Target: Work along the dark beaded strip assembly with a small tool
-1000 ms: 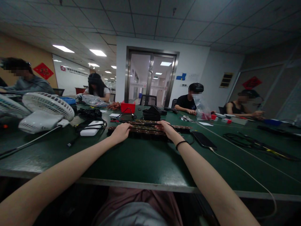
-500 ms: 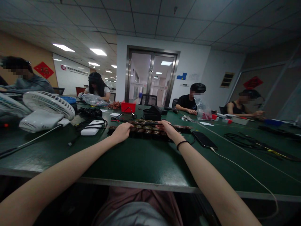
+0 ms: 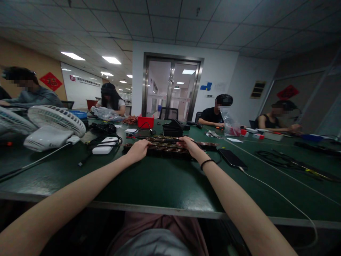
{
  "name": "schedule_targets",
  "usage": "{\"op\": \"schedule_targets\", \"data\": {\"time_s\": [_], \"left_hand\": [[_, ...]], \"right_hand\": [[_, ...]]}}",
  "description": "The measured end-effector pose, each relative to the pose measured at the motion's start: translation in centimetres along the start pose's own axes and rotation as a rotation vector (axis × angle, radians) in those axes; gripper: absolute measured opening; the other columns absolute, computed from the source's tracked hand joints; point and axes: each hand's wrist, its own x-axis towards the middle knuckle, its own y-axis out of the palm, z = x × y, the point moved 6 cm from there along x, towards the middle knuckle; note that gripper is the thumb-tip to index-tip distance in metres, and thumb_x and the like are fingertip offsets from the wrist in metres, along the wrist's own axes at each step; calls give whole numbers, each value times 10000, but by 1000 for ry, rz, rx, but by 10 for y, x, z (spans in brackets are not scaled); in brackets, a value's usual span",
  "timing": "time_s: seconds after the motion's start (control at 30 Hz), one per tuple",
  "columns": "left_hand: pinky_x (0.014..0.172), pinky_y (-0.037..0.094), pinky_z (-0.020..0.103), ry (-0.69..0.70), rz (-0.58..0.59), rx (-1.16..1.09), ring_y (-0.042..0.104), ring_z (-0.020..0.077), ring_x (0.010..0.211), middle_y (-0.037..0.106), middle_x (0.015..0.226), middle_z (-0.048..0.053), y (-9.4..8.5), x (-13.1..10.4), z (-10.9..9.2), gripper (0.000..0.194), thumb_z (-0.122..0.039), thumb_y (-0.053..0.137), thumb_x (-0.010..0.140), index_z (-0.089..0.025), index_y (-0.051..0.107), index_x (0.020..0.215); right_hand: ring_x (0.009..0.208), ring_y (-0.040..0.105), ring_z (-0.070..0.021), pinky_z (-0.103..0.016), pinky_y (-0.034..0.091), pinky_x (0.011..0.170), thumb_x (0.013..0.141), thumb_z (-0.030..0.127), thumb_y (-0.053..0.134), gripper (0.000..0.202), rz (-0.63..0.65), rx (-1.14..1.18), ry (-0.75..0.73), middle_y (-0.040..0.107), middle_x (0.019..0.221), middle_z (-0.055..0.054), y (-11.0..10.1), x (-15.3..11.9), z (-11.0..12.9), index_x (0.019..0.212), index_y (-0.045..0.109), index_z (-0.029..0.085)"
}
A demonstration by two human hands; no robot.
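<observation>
The left hand (image 3: 137,150) and right hand (image 3: 188,145) are ungloved, and the forearms (image 3: 71,185) are bare as far as they show. A thin, black, cord-like bracelet (image 3: 207,164) circles the right wrist. A grey top (image 3: 153,244) meets a dusky-pink lower garment (image 3: 170,224) with soft, loose folds; its cut is too dim to tell.

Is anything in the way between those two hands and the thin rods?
Nothing visible blocks the left hand; it reaches right to the thin rods. The right hand seems to hold a dark slim tool above them; whether its fingers also touch the rods isn't clear.
</observation>
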Motion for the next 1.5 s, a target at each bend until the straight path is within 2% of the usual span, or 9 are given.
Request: {"op": "schedule_targets", "data": {"time_s": [1.07, 1.5], "left_hand": [[1010, 530, 420, -2, 6, 5, 681, 257, 1074, 727, 1126, 125, -3, -1, -3, 310, -51, 482, 896, -143, 708, 1088], [1000, 521, 416, -123, -19, 112, 680, 267, 1051, 737, 1113, 122, -8, 0, 3, 348, -85, 452, 904, -149, 718, 1119]], "right_hand": [[621, 621, -136, -254, 495, 666, 865, 124, 601, 197, -4, -11, -4, 709, 686, -20, -1, 1, -1, 688, 612, 209], [593, 625, -125, -228, 503, 620, 869, 136, 607, 176, 14, -11, -19, 712, 690, -28, -3, 6, -3, 708, 603, 207]]}}
